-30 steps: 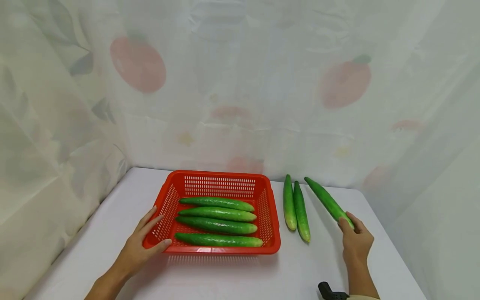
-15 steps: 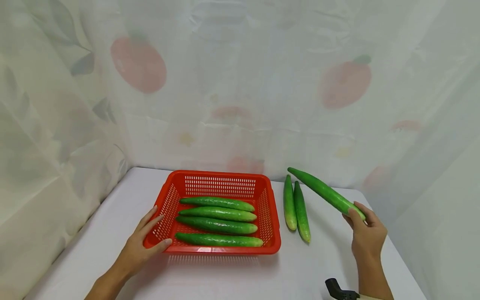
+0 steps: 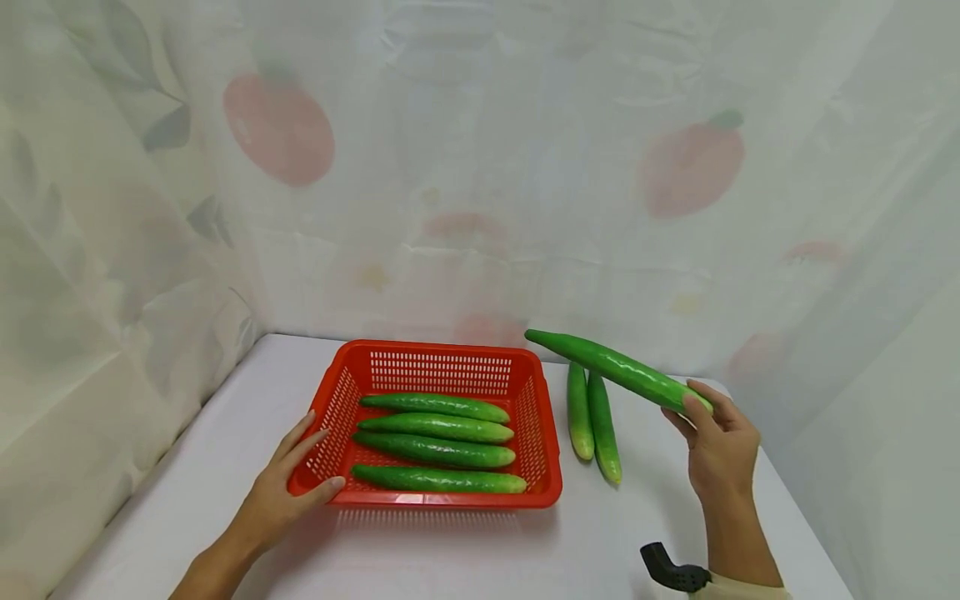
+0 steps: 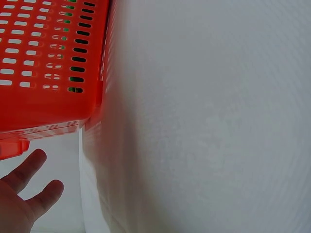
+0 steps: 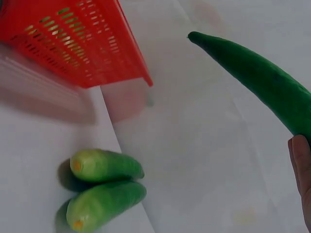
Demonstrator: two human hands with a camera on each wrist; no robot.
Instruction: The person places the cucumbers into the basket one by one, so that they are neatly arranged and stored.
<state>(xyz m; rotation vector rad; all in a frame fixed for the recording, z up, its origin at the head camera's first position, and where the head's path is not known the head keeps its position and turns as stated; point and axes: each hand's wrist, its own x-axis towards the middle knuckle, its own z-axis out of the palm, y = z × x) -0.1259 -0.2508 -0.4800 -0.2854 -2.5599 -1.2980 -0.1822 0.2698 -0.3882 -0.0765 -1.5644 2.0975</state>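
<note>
A red plastic basket (image 3: 450, 500) with slotted walls stands on the table, several cucumbers (image 3: 435, 452) lying crosswise in it. At its left front corner is my left hand (image 3: 277, 492), fingers spread and fairly straight, thumb at the front rim. My right hand (image 3: 723, 442) grips another cucumber (image 3: 615, 365) near its pale end, holding it raised and pointing left toward the basket. In the right wrist view this cucumber (image 5: 257, 73) slants across the upper right, fingertips against it. Below it on the table lie two cucumbers (image 3: 579, 417) side by side, their far ends partly hidden.
A white-covered table (image 3: 420, 558) carries everything. Pale curtains (image 3: 480, 167) printed with fruit hang behind it and on the left. A black curved device (image 3: 671, 568) sits at my right wrist, by the sleeve.
My right hand has lifted the cucumber off the table's right side and swung its far tip left, over the two lying cucumbers. My left hand and the basket look unmoved.
</note>
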